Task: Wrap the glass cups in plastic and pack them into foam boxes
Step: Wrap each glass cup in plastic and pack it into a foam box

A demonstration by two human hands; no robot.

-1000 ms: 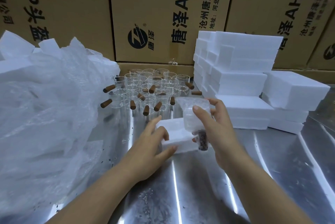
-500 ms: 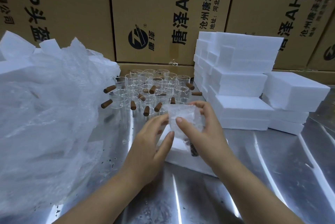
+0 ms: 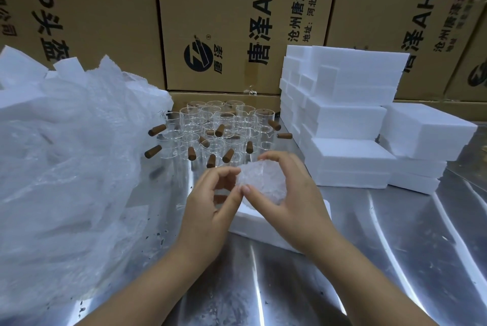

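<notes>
A glass cup wrapped in crinkled clear plastic (image 3: 259, 180) is held above a white foam box (image 3: 253, 223) lying on the metal table. My right hand (image 3: 290, 201) cups it from the right with thumb and fingers curled round it. My left hand (image 3: 210, 207) pinches the wrap's left side with thumb and fingers. Behind the hands stand several bare glass cups with brown wooden handles (image 3: 218, 136). The cup's own handle is hidden by the wrap and my hands.
A large heap of clear plastic bags over foam pieces (image 3: 66, 162) fills the left. Stacks of white foam boxes (image 3: 347, 120) stand at the right. Printed cardboard cartons (image 3: 237, 22) wall the back. The steel table (image 3: 395, 246) reflects light in front and to the right.
My left hand left the foam box and came up to the wrapped cup. Both hands now close round the bundle, which looks more crumpled and compact; its dark handle no longer shows.
</notes>
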